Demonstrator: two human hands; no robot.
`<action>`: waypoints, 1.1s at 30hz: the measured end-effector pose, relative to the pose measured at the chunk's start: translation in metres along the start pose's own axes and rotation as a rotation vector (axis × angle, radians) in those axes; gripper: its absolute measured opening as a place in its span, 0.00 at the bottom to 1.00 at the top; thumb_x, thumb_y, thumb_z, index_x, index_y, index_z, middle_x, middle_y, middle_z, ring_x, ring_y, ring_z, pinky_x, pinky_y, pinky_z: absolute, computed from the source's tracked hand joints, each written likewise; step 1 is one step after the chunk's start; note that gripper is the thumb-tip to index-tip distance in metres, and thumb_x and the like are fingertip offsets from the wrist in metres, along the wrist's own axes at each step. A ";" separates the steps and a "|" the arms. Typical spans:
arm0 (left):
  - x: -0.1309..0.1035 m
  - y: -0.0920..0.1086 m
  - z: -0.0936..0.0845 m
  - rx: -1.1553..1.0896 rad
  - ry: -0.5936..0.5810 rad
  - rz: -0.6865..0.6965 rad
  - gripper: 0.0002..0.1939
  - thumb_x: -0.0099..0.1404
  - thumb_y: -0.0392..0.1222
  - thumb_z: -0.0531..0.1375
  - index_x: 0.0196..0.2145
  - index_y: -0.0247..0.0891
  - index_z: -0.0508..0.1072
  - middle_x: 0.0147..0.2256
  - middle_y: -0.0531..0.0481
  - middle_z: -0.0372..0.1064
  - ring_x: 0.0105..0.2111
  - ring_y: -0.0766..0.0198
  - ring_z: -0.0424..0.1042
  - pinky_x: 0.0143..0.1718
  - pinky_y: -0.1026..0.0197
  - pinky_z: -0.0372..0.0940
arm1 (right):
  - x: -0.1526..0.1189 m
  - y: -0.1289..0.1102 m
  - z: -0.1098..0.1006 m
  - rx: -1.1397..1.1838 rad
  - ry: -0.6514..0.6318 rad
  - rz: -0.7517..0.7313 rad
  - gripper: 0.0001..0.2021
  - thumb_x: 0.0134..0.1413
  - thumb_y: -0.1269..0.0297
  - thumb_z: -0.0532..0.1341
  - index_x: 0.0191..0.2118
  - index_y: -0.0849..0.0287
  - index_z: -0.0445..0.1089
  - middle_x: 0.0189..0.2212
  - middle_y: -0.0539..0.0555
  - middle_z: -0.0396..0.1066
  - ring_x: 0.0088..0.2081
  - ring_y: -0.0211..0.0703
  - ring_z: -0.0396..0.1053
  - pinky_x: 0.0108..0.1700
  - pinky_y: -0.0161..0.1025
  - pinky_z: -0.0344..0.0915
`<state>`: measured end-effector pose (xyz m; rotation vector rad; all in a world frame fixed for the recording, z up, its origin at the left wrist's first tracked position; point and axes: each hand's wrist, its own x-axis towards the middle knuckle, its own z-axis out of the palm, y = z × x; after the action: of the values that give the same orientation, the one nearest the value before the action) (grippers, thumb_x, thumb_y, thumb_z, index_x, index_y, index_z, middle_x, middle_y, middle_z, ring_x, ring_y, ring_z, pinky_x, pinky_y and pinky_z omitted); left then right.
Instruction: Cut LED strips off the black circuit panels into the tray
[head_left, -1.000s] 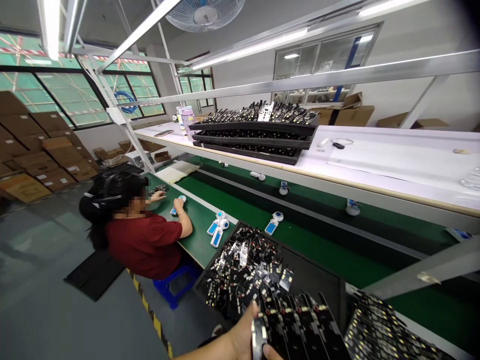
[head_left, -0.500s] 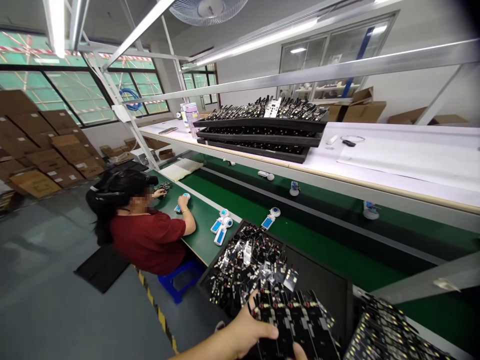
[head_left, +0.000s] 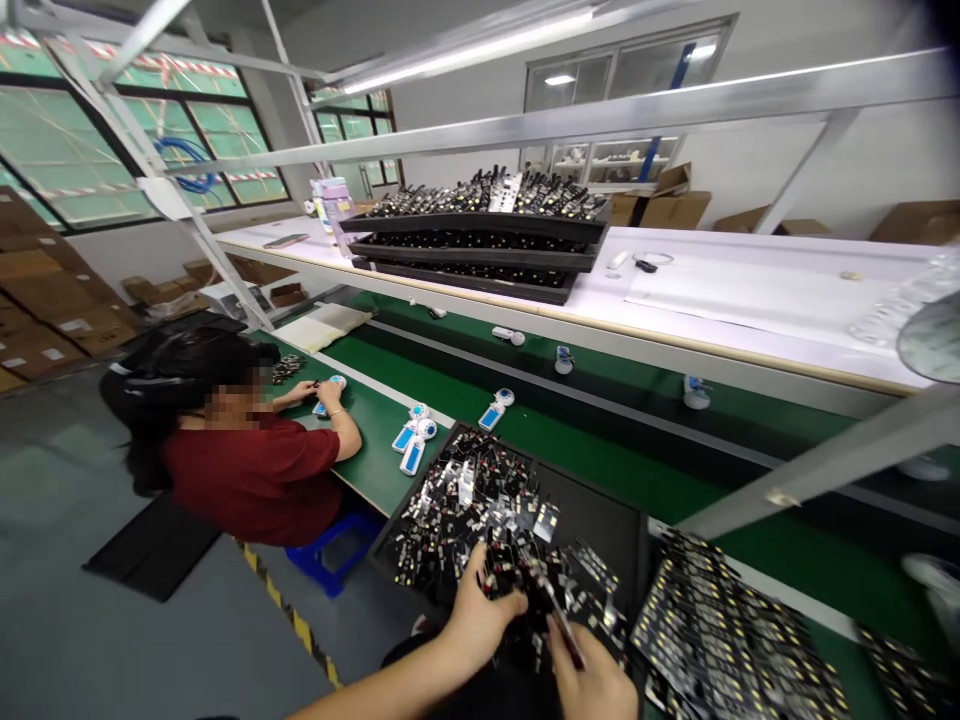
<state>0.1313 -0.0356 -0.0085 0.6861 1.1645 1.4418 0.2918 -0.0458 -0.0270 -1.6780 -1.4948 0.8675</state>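
Over a black tray (head_left: 592, 510) heaped with small black circuit boards (head_left: 480, 490), my left hand (head_left: 480, 615) has its thumb and index finger spread apart. Small boards with red parts lie just beyond its fingertips; whether its hidden fingers touch any, I cannot tell. To the right, my right hand (head_left: 592, 675) pinches a thin, dark circuit board strip (head_left: 564, 625), seen nearly edge-on and tilted. Its far end reaches over the pile.
Stacked circuit board panels (head_left: 735, 630) lie right of the tray. A co-worker in a red shirt (head_left: 247, 470) sits at the left, handling a white-and-blue device (head_left: 328, 398). Similar devices (head_left: 412, 440) rest nearby. Loaded black trays (head_left: 472, 255) stand on the shelf above the green belt.
The wide black board panel in my left hand is no longer seen face-on; my left fingers have spread. My right hand has come into view with a thin strip. The view has shifted right.
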 end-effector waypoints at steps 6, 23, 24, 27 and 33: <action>0.012 0.000 -0.014 0.013 -0.153 -0.089 0.35 0.47 0.37 0.71 0.53 0.39 0.66 0.48 0.44 0.74 0.49 0.51 0.71 0.54 0.52 0.61 | 0.016 0.002 0.002 0.291 -0.203 0.222 0.25 0.42 0.39 0.64 0.24 0.61 0.75 0.23 0.57 0.76 0.29 0.52 0.75 0.33 0.40 0.70; 0.026 -0.035 0.009 0.857 -0.107 -0.002 0.29 0.55 0.33 0.60 0.56 0.40 0.65 0.37 0.45 0.75 0.42 0.51 0.73 0.48 0.52 0.62 | 0.020 0.033 0.031 0.238 -0.069 0.256 0.20 0.42 0.46 0.64 0.17 0.55 0.62 0.12 0.51 0.67 0.17 0.42 0.65 0.22 0.35 0.57; 0.027 -0.034 0.010 0.875 -0.118 0.007 0.28 0.56 0.33 0.59 0.55 0.41 0.65 0.36 0.46 0.75 0.41 0.51 0.73 0.48 0.52 0.62 | 0.021 0.033 0.030 0.253 -0.051 0.259 0.19 0.43 0.46 0.64 0.18 0.56 0.63 0.13 0.51 0.67 0.18 0.42 0.66 0.22 0.36 0.58; 0.033 -0.030 0.007 0.874 -0.177 0.032 0.31 0.56 0.36 0.60 0.58 0.41 0.62 0.42 0.45 0.75 0.43 0.52 0.73 0.49 0.53 0.63 | 0.028 0.035 0.025 0.351 -0.014 0.299 0.22 0.42 0.41 0.63 0.25 0.57 0.66 0.17 0.53 0.71 0.21 0.46 0.70 0.24 0.38 0.65; 0.051 -0.029 0.000 0.814 -0.151 0.052 0.35 0.61 0.52 0.58 0.60 0.31 0.58 0.64 0.32 0.53 0.64 0.44 0.49 0.63 0.44 0.47 | 0.032 0.044 0.015 0.552 -0.001 0.296 0.26 0.40 0.40 0.65 0.35 0.58 0.65 0.24 0.51 0.72 0.33 0.49 0.75 0.36 0.41 0.72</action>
<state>0.1311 0.0103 -0.0450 1.3602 1.6207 0.8949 0.3054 -0.0159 -0.0733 -1.4854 -0.8967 1.2992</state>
